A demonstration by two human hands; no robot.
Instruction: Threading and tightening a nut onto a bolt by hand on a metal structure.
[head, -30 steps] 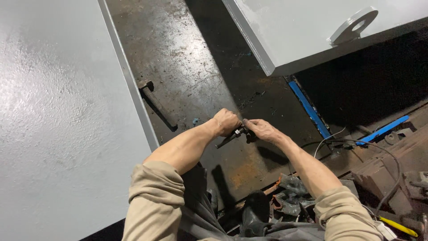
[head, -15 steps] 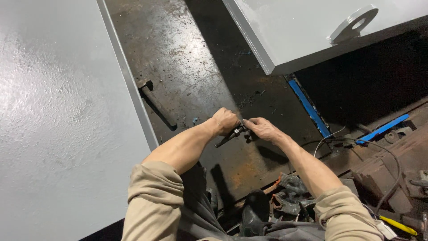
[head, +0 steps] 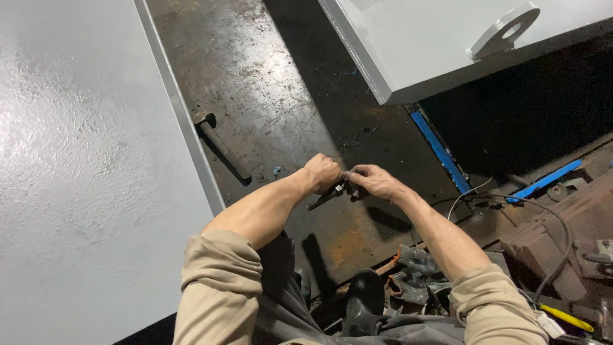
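Over the rusty dark floor, beside the grey panel's edge, the left hand and right hand meet, fingers clamped on what looks like a small dark tool.

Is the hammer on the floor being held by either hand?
No, the hammer lies alone on the dark floor, while the left hand and right hand grip a small tool.

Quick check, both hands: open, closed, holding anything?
Left hand: closed around a small dark tool.
Right hand: fingers pinched at the tool's upper end.
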